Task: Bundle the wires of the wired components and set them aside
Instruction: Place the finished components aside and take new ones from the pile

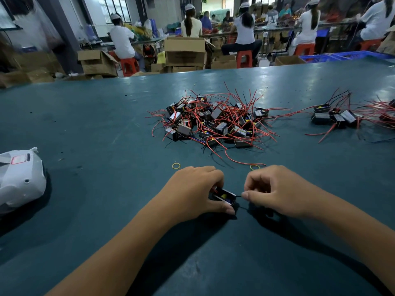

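The left hand [195, 190] grips a component [224, 196] low on the table [96, 124]; the right hand [275, 192], at its 3 o'clock, pinches its wire [239, 196]. Two rubber bands [176, 166] lie just beyond, at 12. Farther at 12 sits the pile [213, 120]; at 2 o'clock, a smaller group [335, 117]

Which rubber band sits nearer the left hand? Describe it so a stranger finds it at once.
Start at the big pile of wired components mid-table on the green table. Come toward the left hand; just beyond its knuckles lies a yellow rubber band. Unlike the other rubber band by the right hand, it lies clear of any red wire.
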{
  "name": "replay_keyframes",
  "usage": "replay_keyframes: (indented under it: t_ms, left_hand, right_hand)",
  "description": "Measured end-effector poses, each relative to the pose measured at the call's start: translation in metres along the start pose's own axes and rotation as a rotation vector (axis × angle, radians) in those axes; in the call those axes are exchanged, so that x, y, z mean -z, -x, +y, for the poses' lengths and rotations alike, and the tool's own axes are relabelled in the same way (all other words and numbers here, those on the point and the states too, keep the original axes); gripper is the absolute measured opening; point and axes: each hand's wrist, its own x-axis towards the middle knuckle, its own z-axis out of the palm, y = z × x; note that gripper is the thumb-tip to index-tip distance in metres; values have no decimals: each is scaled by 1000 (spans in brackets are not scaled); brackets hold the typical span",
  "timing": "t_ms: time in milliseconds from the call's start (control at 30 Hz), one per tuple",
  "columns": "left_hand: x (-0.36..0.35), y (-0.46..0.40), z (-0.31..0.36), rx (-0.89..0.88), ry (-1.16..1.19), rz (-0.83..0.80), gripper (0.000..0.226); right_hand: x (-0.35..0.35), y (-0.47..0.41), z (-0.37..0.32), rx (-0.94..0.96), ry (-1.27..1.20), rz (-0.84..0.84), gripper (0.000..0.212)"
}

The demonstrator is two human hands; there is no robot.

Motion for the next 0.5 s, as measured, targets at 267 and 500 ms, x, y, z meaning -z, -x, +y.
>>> replay_keyframes:
  t_ms: [267,500]
  left_hand:
    - [4,1,-11,53,17,34,45]
    - [10,1,-31,150,43,65,43]
  right_hand:
    - [3,-1,9,3,-40,69,21]
    - [1,-4,12,-14,-59,152,20]
